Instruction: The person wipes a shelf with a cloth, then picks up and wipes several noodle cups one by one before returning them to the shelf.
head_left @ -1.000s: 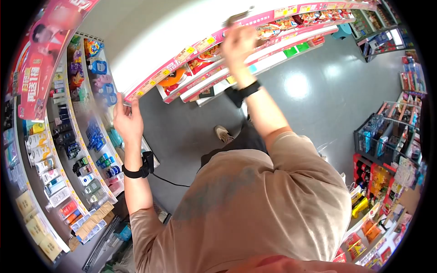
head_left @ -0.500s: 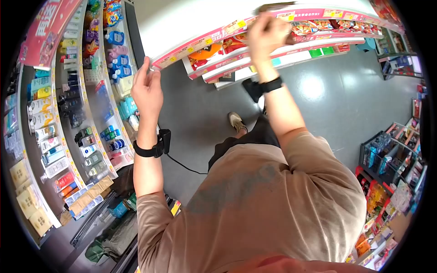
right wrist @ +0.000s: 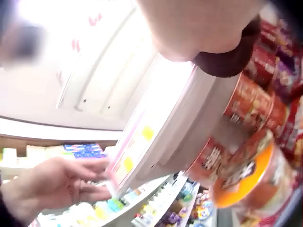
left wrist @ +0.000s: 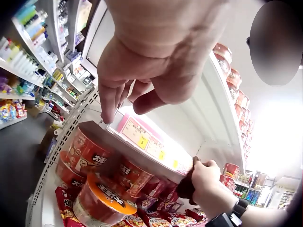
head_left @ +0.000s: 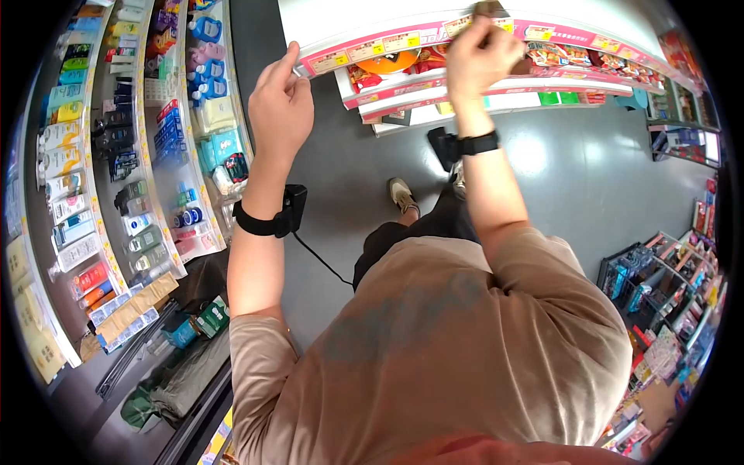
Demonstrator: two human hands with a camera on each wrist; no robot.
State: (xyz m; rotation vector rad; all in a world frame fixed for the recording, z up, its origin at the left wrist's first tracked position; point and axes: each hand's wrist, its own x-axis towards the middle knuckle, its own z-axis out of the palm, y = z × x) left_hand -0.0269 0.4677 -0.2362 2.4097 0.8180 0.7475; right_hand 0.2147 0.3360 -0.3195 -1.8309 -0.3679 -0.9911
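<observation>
In the head view, my right hand (head_left: 480, 66) grips a dark brown cloth (left wrist: 186, 187) at the front edge of a white shelf (head_left: 403, 15). Part of the cloth lies over the shelf's upper face and part hangs below the hand, as the left wrist view shows. At the shelf's left corner is my left hand (head_left: 280, 108), its index finger stretched out to the end of the pink price strip (head_left: 364, 53). Its fingertips touch that corner in the left wrist view. In the right wrist view, the cloth (right wrist: 229, 56) shows dark under the right hand, whose fingers are mostly hidden.
Below the shelf stand instant noodle tubs (left wrist: 102, 201) and red noodle packets (left wrist: 177, 220). More shelves of bottles (head_left: 143, 232) run along the left. A black wire rack (head_left: 635, 283) is at the right, and grey floor (head_left: 349, 167) lies between.
The head view has turned, so the shelf and both hands appear further right and higher. My right hand stays along the shelf's front edge with the cloth; the left stays at the corner.
</observation>
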